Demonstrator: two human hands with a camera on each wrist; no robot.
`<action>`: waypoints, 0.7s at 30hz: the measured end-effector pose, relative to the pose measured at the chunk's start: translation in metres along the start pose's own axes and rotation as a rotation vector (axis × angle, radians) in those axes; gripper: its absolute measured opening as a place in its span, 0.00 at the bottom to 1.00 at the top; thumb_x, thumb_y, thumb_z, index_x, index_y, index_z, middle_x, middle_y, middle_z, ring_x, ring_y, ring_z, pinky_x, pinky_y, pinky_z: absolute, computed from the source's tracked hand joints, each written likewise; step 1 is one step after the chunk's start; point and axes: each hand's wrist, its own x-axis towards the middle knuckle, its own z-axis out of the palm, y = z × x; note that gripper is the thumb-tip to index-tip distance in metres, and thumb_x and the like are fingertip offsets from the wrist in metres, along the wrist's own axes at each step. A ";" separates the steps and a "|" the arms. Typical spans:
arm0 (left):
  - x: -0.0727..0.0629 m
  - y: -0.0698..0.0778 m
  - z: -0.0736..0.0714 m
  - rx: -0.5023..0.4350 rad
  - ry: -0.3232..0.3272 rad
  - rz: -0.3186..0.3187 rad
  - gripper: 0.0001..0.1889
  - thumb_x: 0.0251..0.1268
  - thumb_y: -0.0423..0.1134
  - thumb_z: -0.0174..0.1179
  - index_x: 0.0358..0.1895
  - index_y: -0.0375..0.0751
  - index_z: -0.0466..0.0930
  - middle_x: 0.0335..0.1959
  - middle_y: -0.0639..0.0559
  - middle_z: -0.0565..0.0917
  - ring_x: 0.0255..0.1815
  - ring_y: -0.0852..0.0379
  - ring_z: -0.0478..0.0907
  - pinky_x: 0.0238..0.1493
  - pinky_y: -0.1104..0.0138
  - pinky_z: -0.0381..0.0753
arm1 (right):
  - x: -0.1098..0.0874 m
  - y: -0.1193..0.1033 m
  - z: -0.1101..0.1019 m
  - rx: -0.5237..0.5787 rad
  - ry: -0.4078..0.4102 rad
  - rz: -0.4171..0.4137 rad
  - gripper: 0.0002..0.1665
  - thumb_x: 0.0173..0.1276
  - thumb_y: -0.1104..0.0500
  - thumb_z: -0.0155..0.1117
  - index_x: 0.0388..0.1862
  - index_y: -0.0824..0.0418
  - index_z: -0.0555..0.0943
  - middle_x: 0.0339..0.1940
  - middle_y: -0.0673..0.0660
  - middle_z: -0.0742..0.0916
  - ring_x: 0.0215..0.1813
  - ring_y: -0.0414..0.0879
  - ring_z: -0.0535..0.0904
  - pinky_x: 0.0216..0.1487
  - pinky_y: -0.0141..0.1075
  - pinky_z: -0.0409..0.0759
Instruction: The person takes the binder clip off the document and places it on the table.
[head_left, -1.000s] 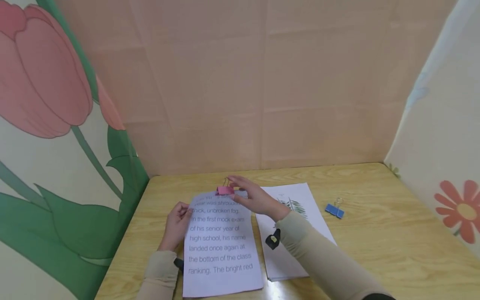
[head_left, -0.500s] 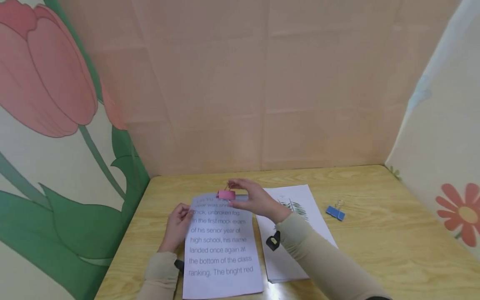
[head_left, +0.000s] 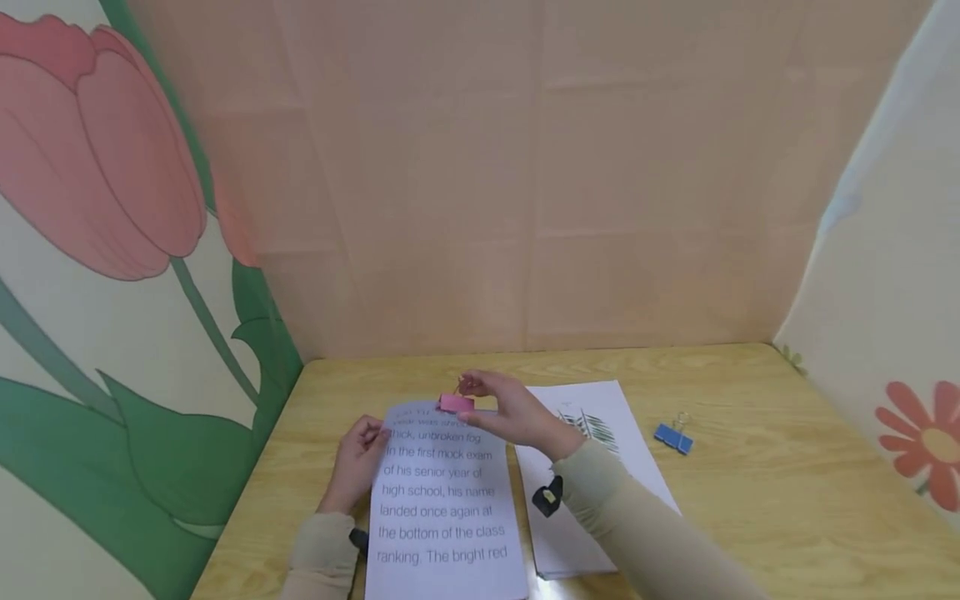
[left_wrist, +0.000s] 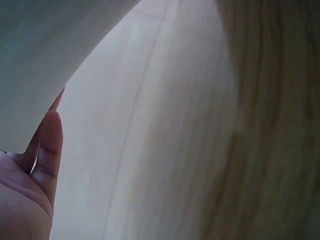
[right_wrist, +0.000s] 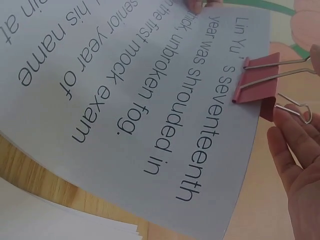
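Observation:
Printed sheets of paper [head_left: 442, 508] stand tilted up in front of me, large text facing me. My left hand [head_left: 355, 462] pinches their left edge; in the left wrist view, fingers [left_wrist: 49, 145] show beside the paper's pale back. A pink binder clip [head_left: 456, 403] sits over the top edge. At its wire handles is my right hand [head_left: 517, 412], holding the clip between thumb and fingers. The right wrist view shows the pink clip [right_wrist: 257, 82] over the paper edge, both handles sticking out and fingertips [right_wrist: 282, 117] against the rear one.
Right of the held sheets lies another paper stack [head_left: 566, 550] with a green leaf picture, partly under my right forearm. Farther right, a blue binder clip [head_left: 673, 438] lies on the wooden table [head_left: 765, 492]. A peach-coloured cloth [head_left: 540, 208] hangs behind the table.
The head view has tilted up slightly, so the table and hands appear lower. Both hands keep nearly the same places on the paper and pink clip.

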 end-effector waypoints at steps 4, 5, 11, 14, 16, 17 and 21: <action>0.000 -0.001 0.001 0.007 -0.004 0.012 0.05 0.80 0.33 0.52 0.49 0.40 0.76 0.42 0.46 0.87 0.34 0.49 0.85 0.33 0.63 0.84 | 0.000 0.001 0.001 0.010 0.014 -0.009 0.34 0.70 0.56 0.73 0.70 0.67 0.73 0.59 0.60 0.85 0.61 0.54 0.83 0.66 0.49 0.76; 0.000 -0.001 0.001 0.008 -0.007 0.016 0.05 0.80 0.32 0.52 0.49 0.39 0.76 0.42 0.46 0.87 0.34 0.49 0.84 0.33 0.63 0.84 | -0.001 0.002 0.001 0.009 0.019 -0.011 0.34 0.70 0.56 0.73 0.70 0.67 0.73 0.59 0.61 0.85 0.61 0.54 0.83 0.66 0.49 0.76; 0.003 -0.003 0.003 0.015 -0.015 0.056 0.04 0.79 0.30 0.52 0.46 0.37 0.76 0.39 0.45 0.86 0.31 0.49 0.83 0.30 0.65 0.82 | -0.001 0.004 0.001 0.017 0.056 -0.065 0.30 0.72 0.57 0.71 0.67 0.69 0.74 0.60 0.63 0.85 0.61 0.56 0.83 0.66 0.47 0.77; 0.005 -0.003 0.003 0.014 -0.013 0.059 0.03 0.79 0.30 0.53 0.46 0.38 0.77 0.39 0.45 0.86 0.31 0.49 0.82 0.30 0.65 0.81 | 0.000 0.004 0.001 0.027 0.085 -0.091 0.28 0.72 0.59 0.70 0.65 0.68 0.75 0.59 0.64 0.85 0.61 0.57 0.83 0.65 0.47 0.77; 0.005 -0.003 0.004 0.014 -0.012 0.056 0.03 0.79 0.31 0.53 0.46 0.38 0.77 0.39 0.45 0.86 0.32 0.49 0.82 0.30 0.65 0.81 | -0.001 0.004 0.002 0.032 0.101 -0.091 0.27 0.72 0.59 0.70 0.65 0.68 0.75 0.58 0.63 0.86 0.60 0.57 0.84 0.64 0.47 0.78; 0.004 -0.003 0.004 0.014 -0.014 0.054 0.03 0.79 0.30 0.53 0.46 0.38 0.77 0.39 0.45 0.86 0.32 0.49 0.82 0.31 0.65 0.81 | -0.001 0.003 0.002 0.037 0.105 -0.090 0.27 0.72 0.59 0.70 0.65 0.67 0.75 0.58 0.63 0.86 0.60 0.56 0.84 0.64 0.48 0.79; 0.001 -0.004 0.005 0.023 -0.014 0.050 0.03 0.78 0.30 0.53 0.46 0.38 0.77 0.40 0.45 0.86 0.31 0.49 0.82 0.31 0.65 0.81 | -0.002 0.002 0.002 0.037 0.120 -0.085 0.28 0.72 0.58 0.71 0.66 0.68 0.75 0.59 0.63 0.86 0.60 0.56 0.84 0.63 0.47 0.79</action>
